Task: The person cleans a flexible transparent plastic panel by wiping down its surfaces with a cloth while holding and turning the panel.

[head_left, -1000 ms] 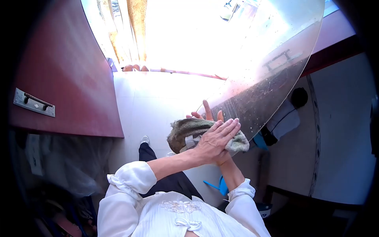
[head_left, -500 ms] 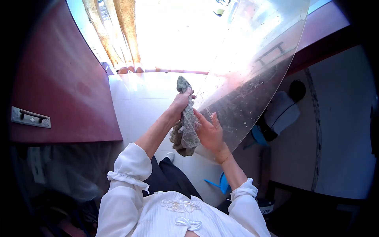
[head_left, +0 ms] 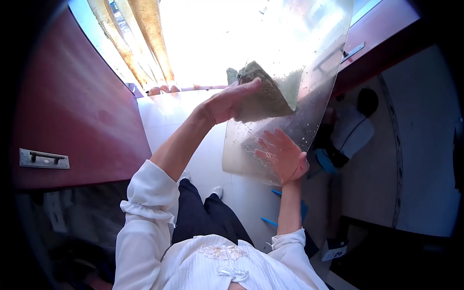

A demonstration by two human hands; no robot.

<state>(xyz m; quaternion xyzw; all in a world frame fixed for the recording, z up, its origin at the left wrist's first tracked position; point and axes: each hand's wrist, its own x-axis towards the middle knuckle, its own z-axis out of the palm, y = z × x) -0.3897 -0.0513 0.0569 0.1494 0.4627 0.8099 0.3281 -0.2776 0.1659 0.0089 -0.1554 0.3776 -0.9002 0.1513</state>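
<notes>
My left arm extends up and forward, sleeve bunched above the elbow; my left hand (head_left: 226, 103) presses the grey-green folded cloth (head_left: 265, 95) flat against the large clear curved sheet of glass (head_left: 309, 63), fingers closed over the cloth's near edge and thumb along its top. My right forearm rises nearly upright; my right hand (head_left: 282, 155) lies open with fingers spread against the lower part of the glass sheet, seen partly through it, steadying it near the bottom edge.

The glass sheet stands tilted, its lower rounded corner just above the pale tiled floor (head_left: 169, 116), its upper part running out of view at the top. Water drops and streaks speckle its surface around the cloth. Strong daylight comes through the opening behind, with yellow curtains (head_left: 140, 43) hanging at its left.

A dark red wooden panel with a metal handle plate (head_left: 44, 158) closes the left side. At right, a grey wall (head_left: 425, 145) and a dark red ledge (head_left: 382, 34) border the sheet closely. Blue plastic items (head_left: 321, 162) lie beneath the glass's right edge. Open floor remains between the panel and the glass.
</notes>
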